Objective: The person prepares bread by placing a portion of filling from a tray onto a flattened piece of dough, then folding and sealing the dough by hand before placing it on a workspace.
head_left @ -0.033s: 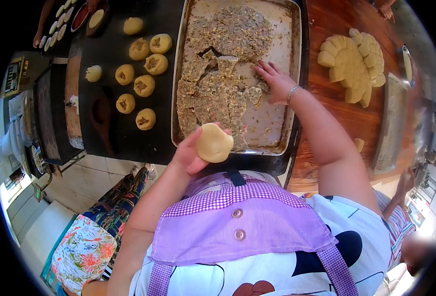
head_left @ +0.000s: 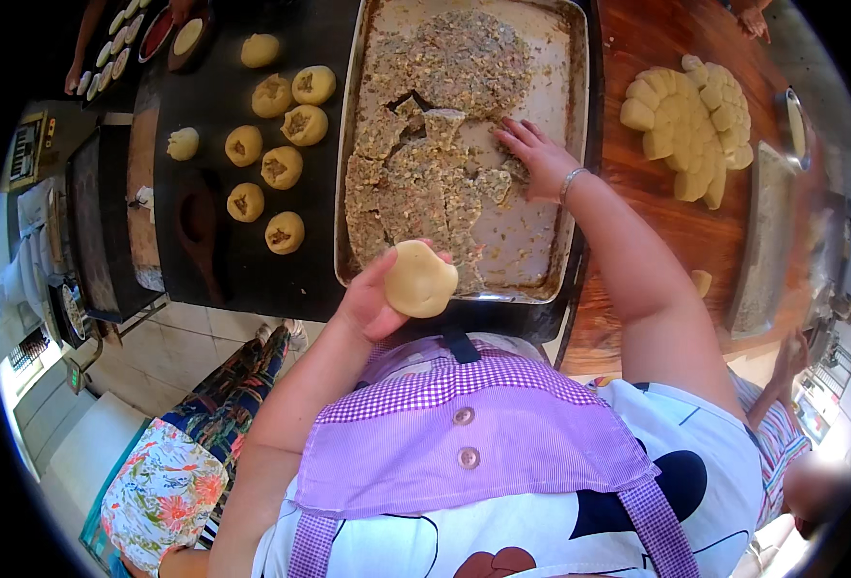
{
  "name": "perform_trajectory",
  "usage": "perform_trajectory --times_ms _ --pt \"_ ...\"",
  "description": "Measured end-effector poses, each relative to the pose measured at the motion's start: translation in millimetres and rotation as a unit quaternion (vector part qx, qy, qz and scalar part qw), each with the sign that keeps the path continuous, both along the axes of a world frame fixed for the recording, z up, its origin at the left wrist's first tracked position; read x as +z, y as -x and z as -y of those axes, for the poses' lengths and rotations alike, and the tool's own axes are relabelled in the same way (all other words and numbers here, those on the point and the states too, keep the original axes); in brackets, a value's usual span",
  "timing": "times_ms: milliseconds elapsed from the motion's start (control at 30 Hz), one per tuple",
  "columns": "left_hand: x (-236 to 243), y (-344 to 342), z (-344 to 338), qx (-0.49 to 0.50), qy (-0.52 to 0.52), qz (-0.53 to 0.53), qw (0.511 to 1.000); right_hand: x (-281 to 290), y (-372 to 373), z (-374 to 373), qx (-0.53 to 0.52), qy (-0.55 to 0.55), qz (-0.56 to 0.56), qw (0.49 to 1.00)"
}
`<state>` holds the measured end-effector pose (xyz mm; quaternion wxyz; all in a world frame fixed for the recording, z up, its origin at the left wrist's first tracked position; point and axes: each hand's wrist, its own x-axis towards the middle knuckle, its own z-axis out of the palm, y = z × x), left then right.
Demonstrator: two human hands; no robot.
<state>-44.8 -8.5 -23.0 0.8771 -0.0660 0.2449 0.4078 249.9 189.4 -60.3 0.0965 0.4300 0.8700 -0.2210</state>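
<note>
Barely anything has changed from the frame just before: the dough disc (head_left: 420, 279) sits a hair further right, and the right hand (head_left: 541, 166) has shifted only slightly. For the work, that means dough and filling remain apart, with no mixture on the disc's visible face.

The left hand (head_left: 371, 303) is partly closed around the disc, thumb at its edge and fingers mostly behind it, holding it over the near edge of the metal tray (head_left: 531, 241). The right hand has its fingers extended and loosely spread at the right edge of the crumbly mixture (head_left: 454, 58) in that tray; its underside is hidden, so I cannot tell whether it has gathered any.

Left of the tray, several dough balls (head_left: 282, 168), some with filling showing in their tops, stand on the dark surface (head_left: 319, 207). To the right, clustered dough portions (head_left: 685, 135) lie on the wooden surface (head_left: 656, 260).
</note>
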Motion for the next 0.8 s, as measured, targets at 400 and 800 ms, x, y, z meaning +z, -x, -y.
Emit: perform_trajectory --times_ms 400,800 --pt "-6 -10 -2 -0.023 0.013 -0.025 0.999 -28 11 3 -0.099 -0.129 -0.118 0.98" --pt "5 -29 -19 -0.006 0.047 -0.005 0.999 -68 11 7 -0.043 -0.338 -0.201 0.918"
